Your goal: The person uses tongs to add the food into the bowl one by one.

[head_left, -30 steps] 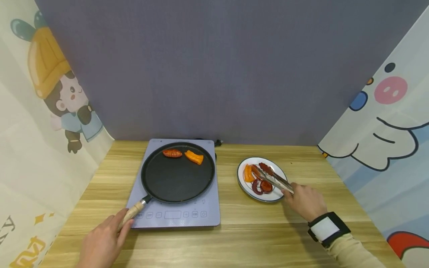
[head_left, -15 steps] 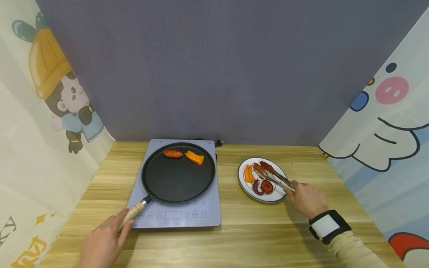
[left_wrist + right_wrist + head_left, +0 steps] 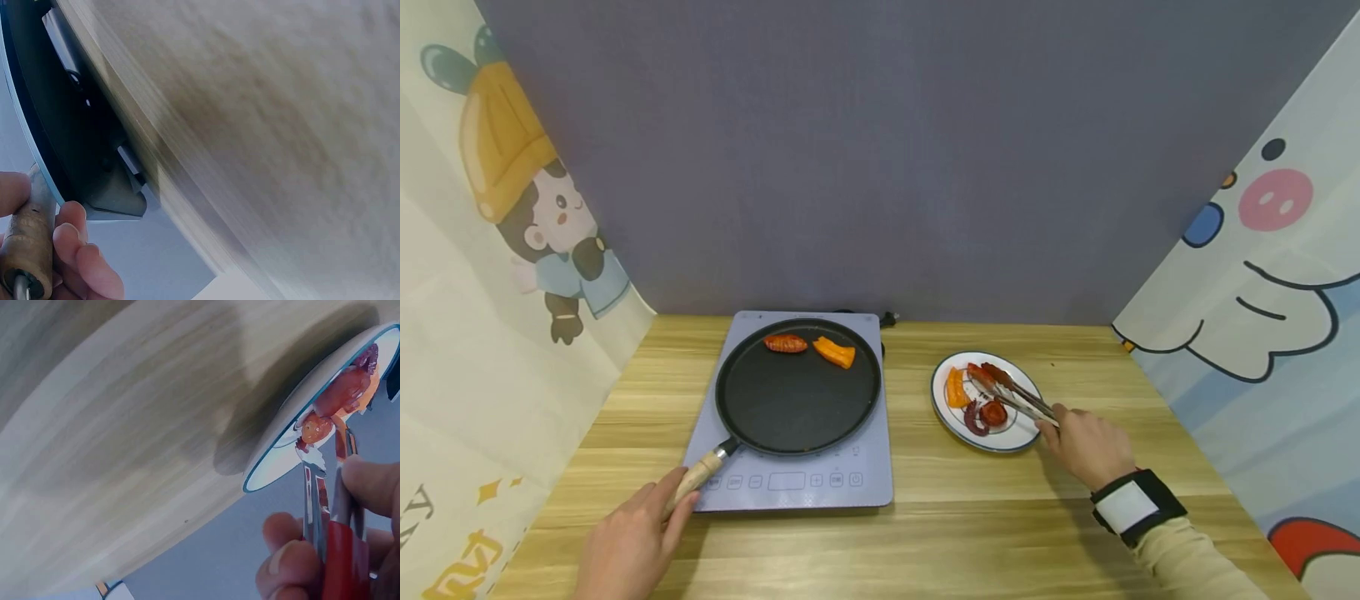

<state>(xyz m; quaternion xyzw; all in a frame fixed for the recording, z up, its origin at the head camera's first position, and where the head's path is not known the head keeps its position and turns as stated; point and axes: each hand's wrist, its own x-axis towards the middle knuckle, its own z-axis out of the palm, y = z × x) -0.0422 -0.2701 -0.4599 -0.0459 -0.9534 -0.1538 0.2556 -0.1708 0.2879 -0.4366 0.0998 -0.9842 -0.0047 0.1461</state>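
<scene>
My left hand (image 3: 631, 533) holds the wooden handle (image 3: 700, 472) of a flat black pan (image 3: 797, 408). In the pan lie a scored red sausage (image 3: 786, 343) and an orange piece of food (image 3: 835, 353). On the right, my right hand (image 3: 1088, 448) grips metal tongs (image 3: 1028, 406) with a red handle (image 3: 339, 559). Their tips reach over a white plate (image 3: 1017, 437), around a reddish sausage-like piece (image 3: 977, 375); whether they pinch it I cannot tell. Beside it on the plate are an orange piece (image 3: 956, 389), a curled purple piece (image 3: 975, 419) and a dark red round piece (image 3: 993, 414).
Under the pan is a pale induction cooker (image 3: 872, 483) with its button panel at the front. A black plug (image 3: 889, 319) lies behind it. The wooden table (image 3: 917, 533) meets a grey back panel (image 3: 880, 167), with cartoon-printed curtains on both sides.
The tongs' tips have shifted slightly on the plate, and the dark red round piece has tilted and moved a little left. My left hand and the pan stay put.
</scene>
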